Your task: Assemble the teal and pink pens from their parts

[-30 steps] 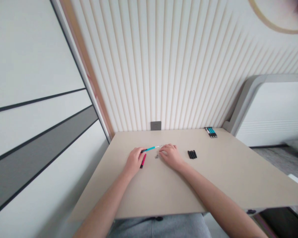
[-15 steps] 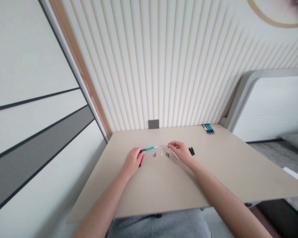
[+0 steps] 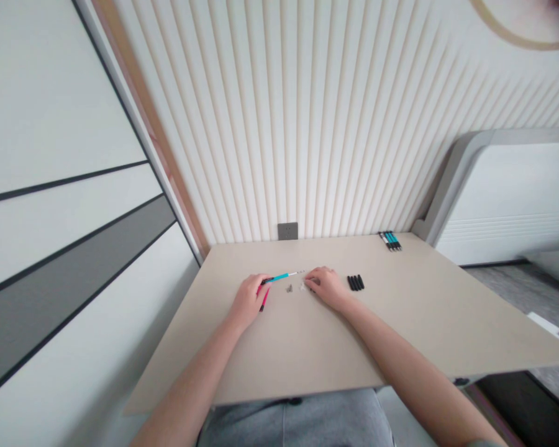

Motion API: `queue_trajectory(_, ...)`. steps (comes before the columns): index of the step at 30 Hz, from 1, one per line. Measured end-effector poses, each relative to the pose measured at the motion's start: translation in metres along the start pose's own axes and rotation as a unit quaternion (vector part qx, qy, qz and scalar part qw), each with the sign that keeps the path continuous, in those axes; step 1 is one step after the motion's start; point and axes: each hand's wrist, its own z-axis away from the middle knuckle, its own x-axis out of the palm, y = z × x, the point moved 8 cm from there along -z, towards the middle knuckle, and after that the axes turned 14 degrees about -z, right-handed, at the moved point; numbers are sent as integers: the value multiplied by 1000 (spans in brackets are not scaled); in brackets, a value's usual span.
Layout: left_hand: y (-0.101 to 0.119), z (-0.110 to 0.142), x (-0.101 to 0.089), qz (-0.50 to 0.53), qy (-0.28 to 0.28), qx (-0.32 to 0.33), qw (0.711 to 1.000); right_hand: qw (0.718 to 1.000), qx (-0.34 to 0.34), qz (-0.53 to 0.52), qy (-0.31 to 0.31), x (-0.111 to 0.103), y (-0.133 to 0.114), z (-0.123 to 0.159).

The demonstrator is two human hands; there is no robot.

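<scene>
Two hands on the desk [image 3: 400, 323]: a slim teal pen [image 3: 280, 277] points from the left hand [image 3: 248, 302] toward the right hand [image 3: 328, 288]

From my remote seat, I read the pen's long axis as nearly level across the view, rising slightly to the right. The left hand's fingers [image 3: 262, 285] close around its dark end, pinching it, while the thin pale tip reaches out toward the right hand. That tip is much nearer the right hand, though a small gap separates them. I cannot tell whether the pen touches the desk or is held just above it.

The right hand's fingers [image 3: 313, 279] are curled and pressed together, low over the desk. A small white piece [image 3: 302, 286] sits just beside them, but I cannot tell whether they are pinching anything. A small grey part [image 3: 289, 288] lies between the hands, below the pen. A red pen [image 3: 264, 302] emerges from under the left hand.

Four black cylinders [image 3: 354, 283] lie in a tight row just right of the right hand. A bundle of teal and black pens [image 3: 390, 241] sits well away at the far edge, and the desk's near edge runs well below both hands.
</scene>
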Motion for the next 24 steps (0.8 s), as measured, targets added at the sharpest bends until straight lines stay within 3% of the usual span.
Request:
queue_trajectory(17,1,-1,1,4,-6,4,1000,999,12,44,-19,2,-4,0)
queue_trajectory(21,1,-1,1,4,-7,2,1000,995,39,93,10,-15,-1,2)
queue_trajectory(24,2,-1,1,3,-5,4,1000,978,104,174,47,-39,13,10)
